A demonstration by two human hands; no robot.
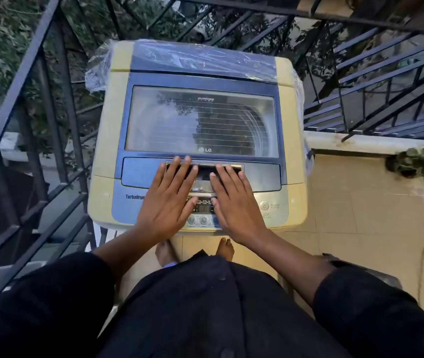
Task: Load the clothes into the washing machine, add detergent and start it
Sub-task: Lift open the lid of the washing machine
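Washing machine point(107, 140) stands at the balcony floor's railing corner, lid point(202, 120) closed. Left hand point(167, 200) and right hand point(234, 202) lie flat on its front panel, fingers point(180, 169) straight, spread, holding nothing.

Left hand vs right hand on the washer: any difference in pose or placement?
The left hand reaches further: its fingertips pass the far edge of the lid handle recess, while the right hand ends with its fingertips on the recess. The left hand covers the left part of the control panel; the right hand covers the part nearer the power button. Both lie flat, fingers straight and spread, palms down, on the closed washing machine.
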